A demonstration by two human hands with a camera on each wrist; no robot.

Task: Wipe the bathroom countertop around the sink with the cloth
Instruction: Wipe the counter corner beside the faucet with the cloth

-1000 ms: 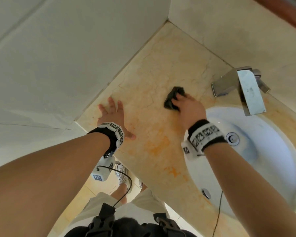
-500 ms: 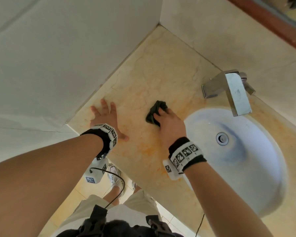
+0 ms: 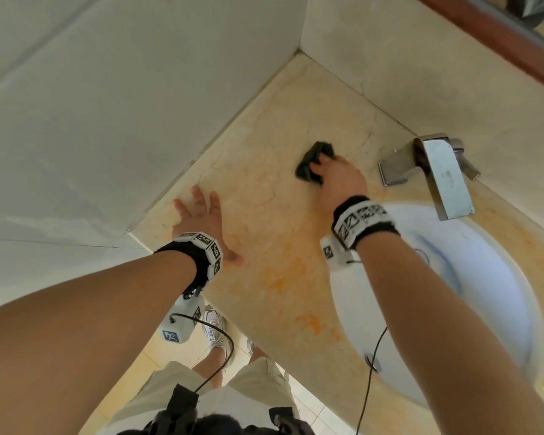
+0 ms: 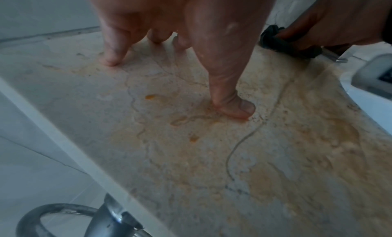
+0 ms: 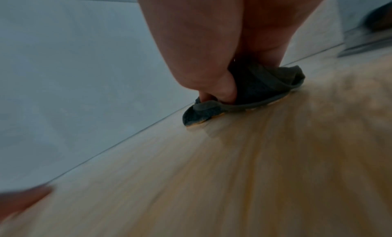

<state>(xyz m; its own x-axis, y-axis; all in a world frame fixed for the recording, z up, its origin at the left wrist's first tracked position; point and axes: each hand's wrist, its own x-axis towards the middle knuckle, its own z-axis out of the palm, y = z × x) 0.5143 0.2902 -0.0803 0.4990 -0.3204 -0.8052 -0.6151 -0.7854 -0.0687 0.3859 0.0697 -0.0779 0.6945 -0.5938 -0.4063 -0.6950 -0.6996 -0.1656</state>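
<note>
Since the frame half a second ago, the right hand (image 3: 338, 177) has carried the dark cloth (image 3: 311, 163) away from the front of the marble countertop (image 3: 283, 127) and up toward the back wall, closer to the chrome faucet (image 3: 434, 171); the left hand (image 3: 201, 221) has hardly moved.

Going left to right: the left hand lies flat near the side wall, fingers spread and straight, thumb pressed to the stone, holding nothing. It looks like a brace for the lean. Orange stains (image 3: 283, 274) sit on the counter between the two hands and run toward the front edge. The right hand's fingers curl round the bunched cloth and press it onto the counter, left of the faucet and apart from it. The white sink basin (image 3: 471, 296) lies under and beyond the right forearm.

Risks, as I judge them: the cloth is wadded small, so each pass probably covers only a narrow strip and could leave gaps. The right wrist view shows orange on the cloth's lower edge (image 5: 203, 121), so more strokes may smear the stain across the stone instead of lifting it. A stroke carried further right could knock the knuckles against the faucet base. The counter has a sheen beside the cloth; if it is wet, the bracing left palm could slide.
</note>
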